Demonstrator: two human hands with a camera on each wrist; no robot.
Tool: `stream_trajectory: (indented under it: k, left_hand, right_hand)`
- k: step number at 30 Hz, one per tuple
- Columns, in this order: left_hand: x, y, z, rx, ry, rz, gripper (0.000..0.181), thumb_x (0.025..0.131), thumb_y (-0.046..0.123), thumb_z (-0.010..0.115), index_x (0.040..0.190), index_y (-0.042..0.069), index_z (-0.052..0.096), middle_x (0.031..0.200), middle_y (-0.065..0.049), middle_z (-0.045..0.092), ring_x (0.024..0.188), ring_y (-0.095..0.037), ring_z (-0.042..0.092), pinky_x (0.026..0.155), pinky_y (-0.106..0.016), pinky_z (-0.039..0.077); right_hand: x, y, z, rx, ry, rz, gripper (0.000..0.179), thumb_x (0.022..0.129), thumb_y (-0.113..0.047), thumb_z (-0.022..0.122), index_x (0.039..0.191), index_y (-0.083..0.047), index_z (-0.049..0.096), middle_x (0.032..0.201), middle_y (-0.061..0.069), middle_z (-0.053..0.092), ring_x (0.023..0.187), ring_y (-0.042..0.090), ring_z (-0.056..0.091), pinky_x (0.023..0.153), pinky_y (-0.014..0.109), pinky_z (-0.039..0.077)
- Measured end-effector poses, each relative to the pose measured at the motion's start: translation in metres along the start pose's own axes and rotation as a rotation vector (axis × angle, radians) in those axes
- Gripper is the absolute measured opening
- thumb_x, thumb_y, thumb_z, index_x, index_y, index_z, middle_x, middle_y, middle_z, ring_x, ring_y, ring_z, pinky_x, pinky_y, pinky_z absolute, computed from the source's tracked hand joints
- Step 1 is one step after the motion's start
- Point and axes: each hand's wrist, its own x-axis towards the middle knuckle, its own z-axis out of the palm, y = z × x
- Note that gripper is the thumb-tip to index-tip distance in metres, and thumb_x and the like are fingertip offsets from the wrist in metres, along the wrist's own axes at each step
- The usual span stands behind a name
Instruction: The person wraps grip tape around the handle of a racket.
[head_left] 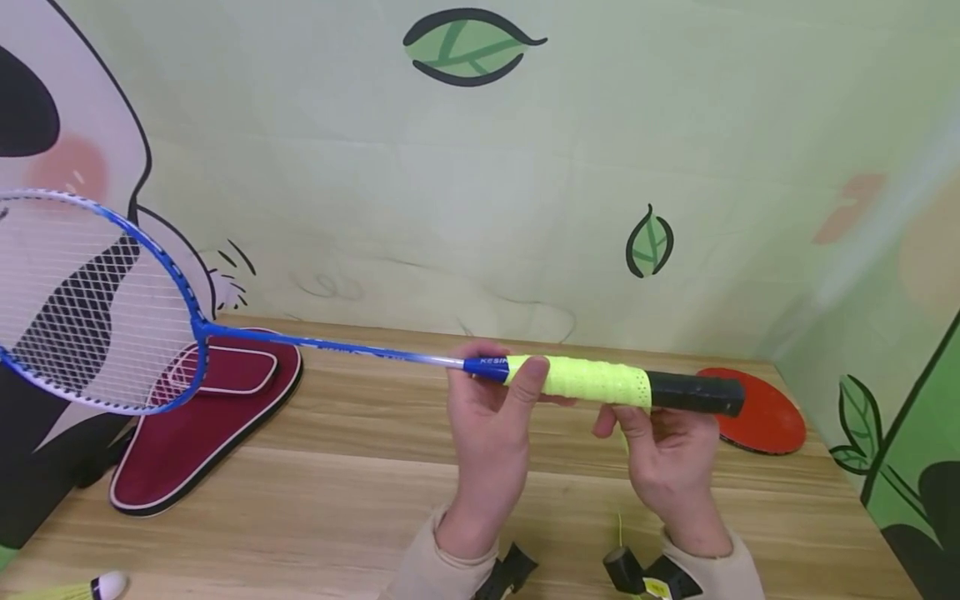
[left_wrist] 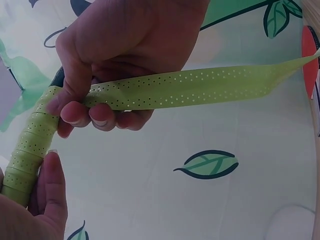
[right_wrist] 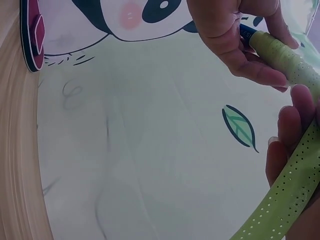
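Note:
A blue and white badminton racket (head_left: 318, 343) is held level in the head view, its strung head at the left. Its handle carries yellow-green perforated overgrip tape (head_left: 592, 379) on the upper part, while the butt end (head_left: 693, 393) shows black. My left hand (head_left: 491, 437) grips the handle near the blue cone, thumb across the wrapped part. Under the tape's wrapped edge, my right hand (head_left: 675, 458) pinches the tape between thumb and fingers. In the left wrist view the loose strip of tape (left_wrist: 200, 89) stretches away from that pinch.
On the wooden table (head_left: 322, 508) lie a maroon paddle-shaped case (head_left: 187, 454) at left and a red table tennis bat (head_left: 772, 417) at right. A shuttlecock (head_left: 111, 585) is at the lower left corner. Behind stands a printed backdrop (head_left: 360, 167).

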Motion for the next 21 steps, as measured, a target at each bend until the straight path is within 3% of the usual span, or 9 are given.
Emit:
stream_trajectory:
  k: [4,7,10,14,21]
  left_hand:
    - [0.0001,0.0005,0.0001,-0.004,-0.004,0.009,0.034,0.093,0.015,0.067,0.109,0.003,0.04,0.088,-0.004,0.059,0.081,-0.018,0.062,0.078,-0.031,0.056]
    - [0.001,0.0014,0.0009,-0.082,-0.059,0.041,0.029,0.094,0.004,0.061,0.113,0.008,0.04,0.102,-0.009,0.065,0.101,-0.029,0.062,0.096,-0.039,0.05]
    - [0.0018,0.0022,0.0008,-0.186,-0.138,0.048,0.036,0.094,-0.008,0.052,0.12,0.012,0.038,0.117,-0.014,0.063,0.114,-0.04,0.059,0.106,-0.052,0.042]
    - [0.0016,0.0023,-0.0011,-0.194,-0.172,0.031,0.037,0.096,-0.008,0.049,0.122,0.014,0.038,0.117,-0.014,0.063,0.113,-0.037,0.061,0.104,-0.047,0.046]
    - [0.0015,0.0008,-0.0027,-0.123,-0.14,0.044,0.028,0.097,0.002,0.056,0.119,0.007,0.038,0.111,-0.017,0.064,0.105,-0.04,0.064,0.094,-0.048,0.053]
  right_hand:
    - [-0.0002,0.0001,0.0002,-0.003,0.007,-0.002,0.015,0.091,0.004,0.063,0.093,0.018,0.058,0.063,0.008,0.064,0.055,0.011,0.058,0.039,0.017,0.028]
    - [-0.0003,0.0002,0.0001,0.004,0.015,0.015,0.013,0.091,0.006,0.063,0.092,0.017,0.057,0.063,0.008,0.065,0.053,0.01,0.057,0.037,0.015,0.027]
    - [-0.001,-0.0001,-0.0004,0.001,0.02,0.036,0.009,0.09,0.008,0.062,0.093,0.016,0.057,0.063,0.008,0.064,0.052,0.009,0.056,0.036,0.015,0.026]
    - [-0.0021,-0.0002,-0.0025,-0.011,0.017,0.051,0.006,0.09,0.01,0.06,0.092,0.016,0.058,0.062,0.007,0.064,0.051,0.009,0.055,0.035,0.014,0.025]
    - [-0.0021,0.0012,-0.005,0.006,-0.002,0.059,0.01,0.092,0.005,0.06,0.09,0.015,0.059,0.061,0.007,0.064,0.051,0.009,0.055,0.036,0.016,0.026]
